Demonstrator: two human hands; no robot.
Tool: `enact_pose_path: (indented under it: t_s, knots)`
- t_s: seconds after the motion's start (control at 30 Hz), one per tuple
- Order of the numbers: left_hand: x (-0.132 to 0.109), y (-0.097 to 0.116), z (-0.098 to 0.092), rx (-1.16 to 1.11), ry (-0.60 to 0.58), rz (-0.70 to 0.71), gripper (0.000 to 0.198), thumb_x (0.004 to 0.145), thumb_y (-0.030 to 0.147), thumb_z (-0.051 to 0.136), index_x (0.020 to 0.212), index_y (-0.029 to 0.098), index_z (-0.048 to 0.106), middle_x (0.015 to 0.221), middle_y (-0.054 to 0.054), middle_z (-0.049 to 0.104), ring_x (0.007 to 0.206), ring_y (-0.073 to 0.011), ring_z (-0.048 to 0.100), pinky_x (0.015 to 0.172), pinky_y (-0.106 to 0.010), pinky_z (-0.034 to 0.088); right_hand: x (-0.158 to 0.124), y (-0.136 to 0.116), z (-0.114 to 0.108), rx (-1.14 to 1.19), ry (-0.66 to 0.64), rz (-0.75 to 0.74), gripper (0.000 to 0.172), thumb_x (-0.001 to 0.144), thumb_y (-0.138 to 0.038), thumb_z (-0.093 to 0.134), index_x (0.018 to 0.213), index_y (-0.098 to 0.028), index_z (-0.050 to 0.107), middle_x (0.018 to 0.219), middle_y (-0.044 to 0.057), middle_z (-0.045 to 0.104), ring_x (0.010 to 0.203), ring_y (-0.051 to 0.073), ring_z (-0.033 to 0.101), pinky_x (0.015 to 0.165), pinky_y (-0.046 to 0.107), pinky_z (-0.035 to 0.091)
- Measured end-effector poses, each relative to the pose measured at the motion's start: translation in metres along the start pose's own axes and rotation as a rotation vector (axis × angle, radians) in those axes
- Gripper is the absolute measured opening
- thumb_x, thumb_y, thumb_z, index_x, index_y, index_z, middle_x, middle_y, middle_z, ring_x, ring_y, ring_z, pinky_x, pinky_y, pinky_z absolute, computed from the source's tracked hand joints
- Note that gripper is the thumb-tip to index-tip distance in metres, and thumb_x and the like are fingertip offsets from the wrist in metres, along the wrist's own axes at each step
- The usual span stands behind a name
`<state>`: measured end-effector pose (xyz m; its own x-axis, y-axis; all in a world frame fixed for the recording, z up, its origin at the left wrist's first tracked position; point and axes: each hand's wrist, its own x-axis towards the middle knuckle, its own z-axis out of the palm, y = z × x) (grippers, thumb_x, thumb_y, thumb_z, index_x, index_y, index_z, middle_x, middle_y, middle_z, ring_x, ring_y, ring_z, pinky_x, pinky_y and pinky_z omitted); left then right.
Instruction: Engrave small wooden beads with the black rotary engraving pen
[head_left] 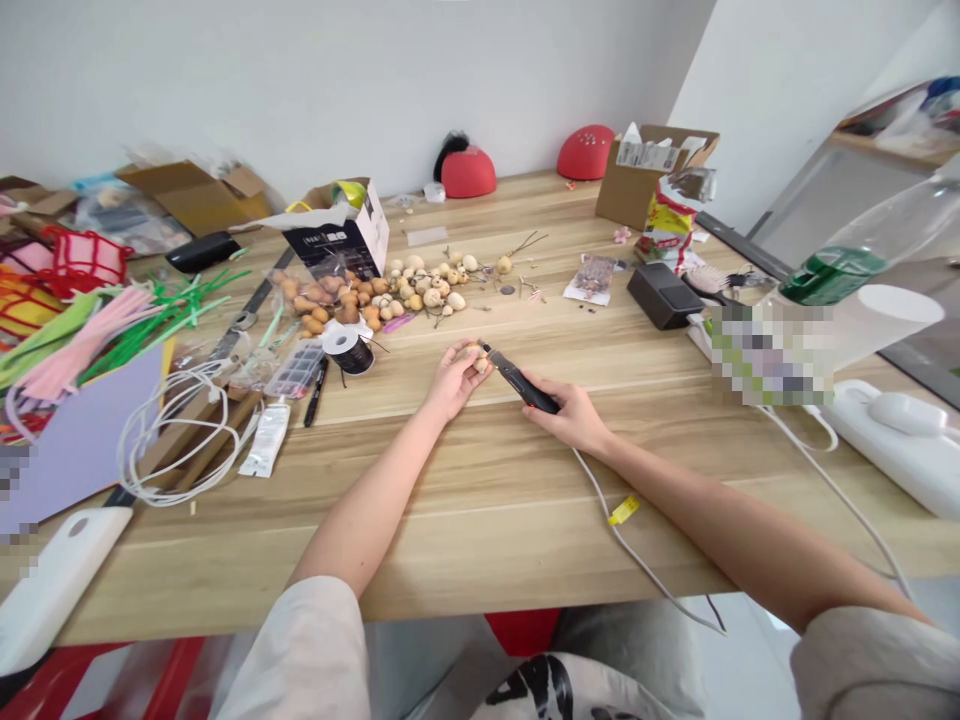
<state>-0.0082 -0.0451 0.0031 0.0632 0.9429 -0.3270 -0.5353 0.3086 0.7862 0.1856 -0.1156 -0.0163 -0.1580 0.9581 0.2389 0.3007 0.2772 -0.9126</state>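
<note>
Over the middle of the wooden table, my left hand [450, 385] pinches a small pale gourd [481, 363] between its fingertips. My right hand [576, 417] is wrapped around a black handheld power tool [523, 384], whose narrow tip points left and meets the gourd or lies right beside it; the exact contact is too small to tell. From the tool's rear a white cord [604, 495] with a yellow tag [623, 510] runs down over the table's front edge. Beyond my left hand lies a pile of small cream gourds [421, 287], next to bagged brown ones [330, 300].
A spool of black cord [349, 352], a marker [316, 393] and a compartment case [295, 368] sit left of my hands. Coiled white cable [176, 430] lies farther left. Rightward are a black box [663, 296], a bottle with green liquid [836, 272] and a power strip [892, 445].
</note>
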Motion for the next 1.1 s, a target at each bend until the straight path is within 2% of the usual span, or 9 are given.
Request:
enact_pose_path:
  t_s: [0.13, 0.27, 0.43, 0.53, 0.7, 0.83, 0.93, 1.1]
  knots:
    - [-0.0001, 0.0001, 0.0000, 0.003, -0.002, -0.005, 0.025, 0.084, 0.007, 0.065, 0.103, 0.020, 0.056, 0.077, 0.001, 0.072, 0.071, -0.0097, 0.070, 0.098, -0.036, 0.053, 0.0000, 0.0021, 0.0002, -0.021, 0.018, 0.017, 0.059, 0.072, -0.021, 0.068, 0.130, -0.018, 0.068, 0.132, 0.003, 0.067, 0.124, 0.031, 0.064, 0.110, 0.043, 0.047]
    - [0.0006, 0.0000, -0.0004, 0.001, -0.003, 0.000, 0.024, 0.084, 0.006, 0.065, 0.102, 0.019, 0.056, 0.076, 0.002, 0.071, 0.067, -0.0090, 0.069, 0.096, -0.037, 0.054, -0.0002, 0.0031, 0.0008, -0.018, 0.015, -0.005, 0.057, 0.073, -0.021, 0.068, 0.129, -0.018, 0.069, 0.133, 0.004, 0.067, 0.125, 0.031, 0.063, 0.110, 0.043, 0.047]
    - [0.0012, -0.0003, -0.0011, 0.005, -0.010, 0.003, 0.025, 0.082, 0.007, 0.068, 0.101, 0.020, 0.057, 0.078, 0.001, 0.072, 0.070, -0.0097, 0.069, 0.097, -0.037, 0.054, -0.0001, 0.0029, 0.0008, -0.015, 0.022, -0.001, 0.058, 0.072, -0.020, 0.068, 0.130, -0.021, 0.069, 0.131, 0.001, 0.069, 0.123, 0.031, 0.064, 0.111, 0.044, 0.046]
    - [0.0010, -0.0005, -0.0010, 0.001, -0.010, 0.005, 0.024, 0.083, 0.007, 0.067, 0.101, 0.019, 0.058, 0.076, 0.002, 0.071, 0.067, -0.0083, 0.068, 0.098, -0.037, 0.053, 0.0000, 0.0027, 0.0006, -0.013, 0.009, 0.000, 0.057, 0.072, -0.021, 0.069, 0.129, -0.021, 0.070, 0.131, 0.001, 0.069, 0.124, 0.031, 0.064, 0.111, 0.043, 0.046]
    - [0.0001, -0.0001, 0.0000, 0.006, -0.001, 0.003, 0.022, 0.085, 0.006, 0.062, 0.102, 0.019, 0.056, 0.077, 0.000, 0.072, 0.071, -0.0110, 0.070, 0.096, -0.037, 0.054, 0.0001, 0.0030, 0.0002, -0.012, 0.012, -0.007, 0.059, 0.072, -0.021, 0.067, 0.131, -0.019, 0.068, 0.133, 0.002, 0.067, 0.125, 0.031, 0.063, 0.113, 0.043, 0.045]
    - [0.0001, 0.0000, -0.0002, 0.002, -0.006, 0.003, 0.023, 0.083, 0.007, 0.067, 0.100, 0.019, 0.058, 0.076, 0.002, 0.071, 0.067, -0.0086, 0.068, 0.096, -0.036, 0.054, -0.0003, 0.0032, -0.0003, -0.026, 0.018, 0.007, 0.059, 0.072, -0.021, 0.068, 0.130, -0.020, 0.069, 0.130, 0.002, 0.069, 0.123, 0.031, 0.064, 0.110, 0.043, 0.047]
    - [0.0005, -0.0003, -0.0007, 0.008, -0.011, 0.001, 0.028, 0.080, 0.009, 0.070, 0.102, 0.020, 0.057, 0.078, 0.001, 0.071, 0.072, -0.0098, 0.070, 0.097, -0.036, 0.054, -0.0004, 0.0030, -0.0003, -0.025, 0.031, 0.011, 0.058, 0.072, -0.022, 0.068, 0.130, -0.020, 0.069, 0.129, 0.002, 0.070, 0.122, 0.031, 0.065, 0.110, 0.043, 0.047]
    - [0.0009, -0.0003, -0.0009, 0.006, -0.019, 0.003, 0.025, 0.083, 0.008, 0.067, 0.102, 0.020, 0.057, 0.075, 0.003, 0.070, 0.071, -0.0086, 0.069, 0.099, -0.037, 0.053, -0.0001, 0.0030, 0.0006, -0.014, 0.020, 0.005, 0.058, 0.071, -0.022, 0.069, 0.129, -0.021, 0.070, 0.129, 0.001, 0.070, 0.122, 0.031, 0.065, 0.110, 0.043, 0.047]
